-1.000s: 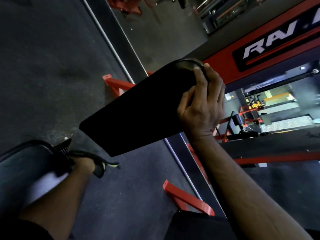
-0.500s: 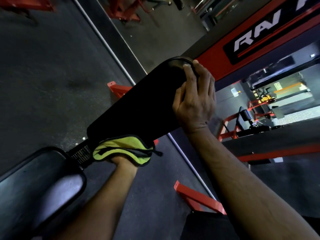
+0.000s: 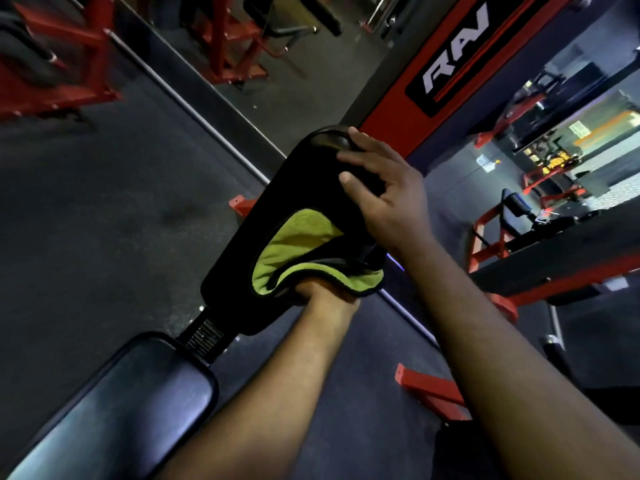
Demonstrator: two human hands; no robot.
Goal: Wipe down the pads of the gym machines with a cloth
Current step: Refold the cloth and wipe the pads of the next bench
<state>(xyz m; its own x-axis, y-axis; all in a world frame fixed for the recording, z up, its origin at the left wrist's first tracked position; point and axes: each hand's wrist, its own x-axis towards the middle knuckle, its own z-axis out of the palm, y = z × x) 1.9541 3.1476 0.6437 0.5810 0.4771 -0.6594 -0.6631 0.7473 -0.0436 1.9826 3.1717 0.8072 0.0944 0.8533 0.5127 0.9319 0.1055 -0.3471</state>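
Note:
A long black back pad (image 3: 263, 237) of a gym bench slants from lower left to upper right. My left hand (image 3: 325, 294) presses a yellow-green cloth with dark trim (image 3: 298, 247) flat against the pad's middle; the cloth covers most of that hand. My right hand (image 3: 384, 199) rests on the pad's upper end, fingers spread over its rounded top, holding it. Below the back pad lies the black seat pad (image 3: 114, 410), joined to it by a dark ribbed bracket (image 3: 204, 334).
Red frame feet (image 3: 429, 389) of the bench stand on the dark rubber floor (image 3: 86, 202). A red and black wall panel with white lettering (image 3: 453, 64) is at upper right. More red machines (image 3: 55, 60) stand at the top left and far right.
My left hand brought the cloth up from beside the seat pad onto the back pad and slid it upward along it. My right hand stayed at the pad's top, fingers now looser.

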